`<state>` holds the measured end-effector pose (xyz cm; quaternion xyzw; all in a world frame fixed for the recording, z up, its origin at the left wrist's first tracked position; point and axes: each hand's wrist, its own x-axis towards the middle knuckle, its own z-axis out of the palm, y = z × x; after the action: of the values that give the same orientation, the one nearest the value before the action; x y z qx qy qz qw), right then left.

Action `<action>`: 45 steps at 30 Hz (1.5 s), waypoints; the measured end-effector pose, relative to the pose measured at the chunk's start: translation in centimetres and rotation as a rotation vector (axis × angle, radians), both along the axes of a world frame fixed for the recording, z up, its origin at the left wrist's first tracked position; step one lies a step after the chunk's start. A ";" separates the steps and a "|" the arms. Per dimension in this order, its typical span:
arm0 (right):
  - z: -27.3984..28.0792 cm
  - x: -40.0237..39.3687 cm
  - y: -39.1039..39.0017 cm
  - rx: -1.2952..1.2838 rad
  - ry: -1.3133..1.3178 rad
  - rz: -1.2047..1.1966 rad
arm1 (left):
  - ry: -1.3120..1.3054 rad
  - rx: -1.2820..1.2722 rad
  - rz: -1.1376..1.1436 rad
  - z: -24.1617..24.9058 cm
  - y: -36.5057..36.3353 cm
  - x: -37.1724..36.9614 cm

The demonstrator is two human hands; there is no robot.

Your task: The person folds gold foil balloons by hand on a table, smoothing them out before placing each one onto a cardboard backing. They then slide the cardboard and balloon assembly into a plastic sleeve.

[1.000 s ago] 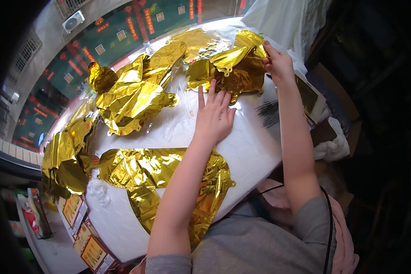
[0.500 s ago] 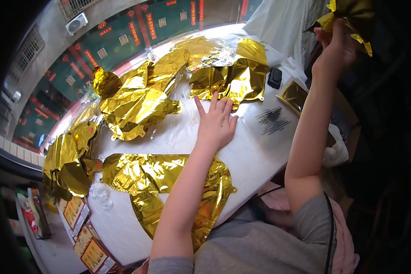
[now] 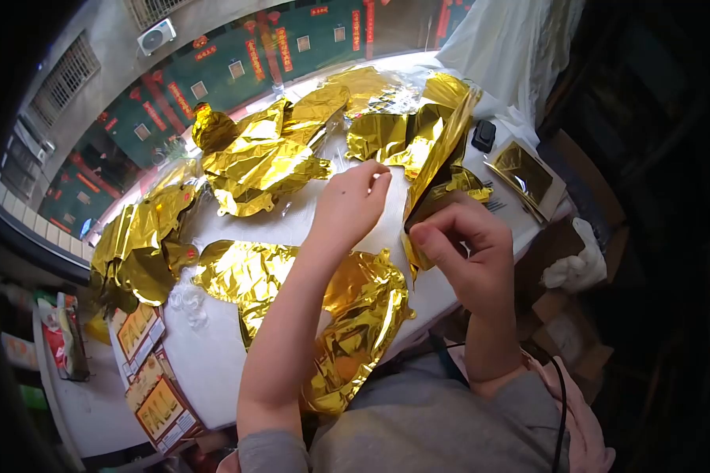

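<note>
My right hand (image 3: 475, 246) pinches the edge of a folded gold foil balloon (image 3: 442, 154), which stands up on a slant over the right part of the table. To its left, my left hand (image 3: 353, 201) hovers over the white table (image 3: 284, 227), fingers curled in and thumb close to them, with nothing visible in it. Just beyond the left fingers lies another gold foil balloon (image 3: 380, 135). Under my left forearm a large flat gold foil balloon (image 3: 363, 307) is spread out, partly covered by the arm.
More crumpled gold foil balloons (image 3: 260, 169) lie along the window side, one (image 3: 138, 248) at the left edge. Printed "FALL" packages (image 3: 162, 414) sit at the near left corner. A small black object (image 3: 483, 135) and a flat package with a gold panel (image 3: 526, 173) are on the right.
My right hand has come down from the upper right with the gold foil balloon, over the table. My left hand has lifted from its spread pose, curled its fingers and shifted slightly.
</note>
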<state>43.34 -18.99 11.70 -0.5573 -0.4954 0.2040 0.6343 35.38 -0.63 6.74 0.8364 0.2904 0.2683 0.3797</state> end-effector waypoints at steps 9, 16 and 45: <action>-5.2 -10.3 1.8 -0.113 -0.356 0.483 | -0.797 -0.912 -0.042 -3.3 -8.7 -23.8; -4.4 -12.6 0.9 0.176 -0.553 0.562 | -0.548 -0.732 0.580 -5.0 -10.9 -26.4; -9.0 2.4 -9.9 -0.506 -0.798 -0.161 | -0.209 -0.631 0.278 -7.6 -9.2 -23.6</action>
<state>45.74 -28.86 2.67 -0.7657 -0.5901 0.0386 0.2529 11.83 -9.87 -0.82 0.5983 0.4296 0.2987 0.6068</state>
